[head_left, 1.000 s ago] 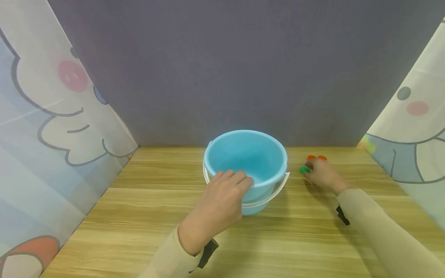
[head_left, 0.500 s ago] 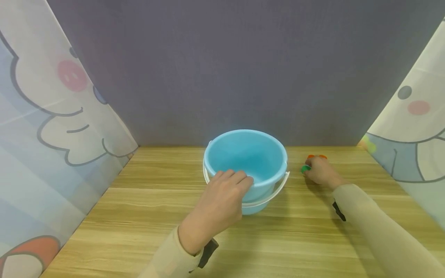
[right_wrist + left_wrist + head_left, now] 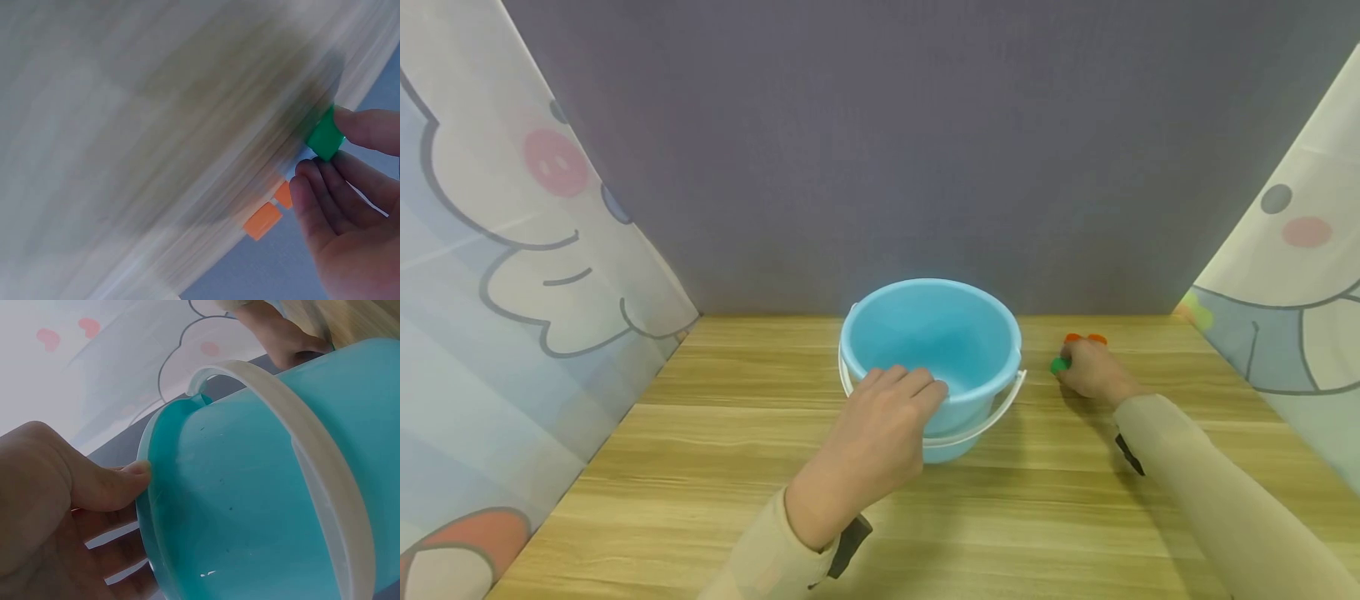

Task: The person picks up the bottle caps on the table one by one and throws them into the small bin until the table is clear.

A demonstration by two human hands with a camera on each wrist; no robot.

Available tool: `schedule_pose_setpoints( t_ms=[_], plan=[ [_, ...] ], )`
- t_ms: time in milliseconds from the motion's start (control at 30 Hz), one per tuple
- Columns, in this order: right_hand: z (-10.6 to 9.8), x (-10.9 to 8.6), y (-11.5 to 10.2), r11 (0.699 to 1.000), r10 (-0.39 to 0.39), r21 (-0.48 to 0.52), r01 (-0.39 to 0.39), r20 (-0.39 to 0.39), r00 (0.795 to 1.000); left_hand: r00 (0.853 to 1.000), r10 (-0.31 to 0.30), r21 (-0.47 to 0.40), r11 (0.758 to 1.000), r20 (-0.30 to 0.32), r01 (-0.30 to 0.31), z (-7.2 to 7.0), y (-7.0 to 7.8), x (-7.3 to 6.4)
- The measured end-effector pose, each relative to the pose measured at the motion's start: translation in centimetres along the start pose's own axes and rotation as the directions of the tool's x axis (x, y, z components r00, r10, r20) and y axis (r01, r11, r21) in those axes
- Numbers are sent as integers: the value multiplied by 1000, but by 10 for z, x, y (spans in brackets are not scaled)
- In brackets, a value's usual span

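A light blue bucket (image 3: pixel 931 333) with a white handle (image 3: pixel 977 429) stands upright on the table. My left hand (image 3: pixel 880 437) grips its near rim; in the left wrist view the thumb (image 3: pixel 128 481) presses the outside wall and the other fingers go over the edge. To the right of the bucket, my right hand (image 3: pixel 1093 368) pinches a small green round piece (image 3: pixel 1059 365) low over the table. The right wrist view has the green piece (image 3: pixel 326 134) between thumb and fingertips. Beyond that hand lie two small orange pieces (image 3: pixel 1097 339), one partly hidden by the fingers.
The wood-grain table (image 3: pixel 715 467) ends at a dark grey panel (image 3: pixel 880 150) behind the bucket. Cartoon-printed curtains (image 3: pixel 535 275) hang on the left and right sides. A black strap (image 3: pixel 848 546) shows at the left wrist.
My right forearm has shifted slightly left, and the green piece has moved a tiny bit right within the fingers' reach. My left hand and the bucket stay in place.
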State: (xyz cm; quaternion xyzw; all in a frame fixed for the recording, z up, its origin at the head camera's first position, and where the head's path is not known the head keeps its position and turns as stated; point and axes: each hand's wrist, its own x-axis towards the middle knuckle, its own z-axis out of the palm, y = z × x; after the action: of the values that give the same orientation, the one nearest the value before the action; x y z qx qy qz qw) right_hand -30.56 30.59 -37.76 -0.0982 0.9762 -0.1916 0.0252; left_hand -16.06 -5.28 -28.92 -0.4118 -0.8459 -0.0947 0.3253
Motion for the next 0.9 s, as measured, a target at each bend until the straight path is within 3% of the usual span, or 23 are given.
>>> schedule_pose_setpoints(
  t_ms=[167, 400, 633, 900],
  plan=[
    [-1, 0, -2, 1000, 5, 16, -5, 1, 1000, 1000, 2, -2, 1000, -3, -2, 0, 0, 0],
    [-2, -1, -2, 999, -16, 50, 19, -69, 998, 1000, -7, -3, 1000, 10, 7, -1, 0, -1],
    [-8, -8, -7, 987, 58, 154, -55, -19, 998, 1000, -7, -2, 1000, 12, 8, -1, 0, -1],
    [-8, -13, -11, 981, 52, 191, -34, -88, 995, 1000, -8, -3, 1000, 18, 8, -1, 0, -1]
  ],
)
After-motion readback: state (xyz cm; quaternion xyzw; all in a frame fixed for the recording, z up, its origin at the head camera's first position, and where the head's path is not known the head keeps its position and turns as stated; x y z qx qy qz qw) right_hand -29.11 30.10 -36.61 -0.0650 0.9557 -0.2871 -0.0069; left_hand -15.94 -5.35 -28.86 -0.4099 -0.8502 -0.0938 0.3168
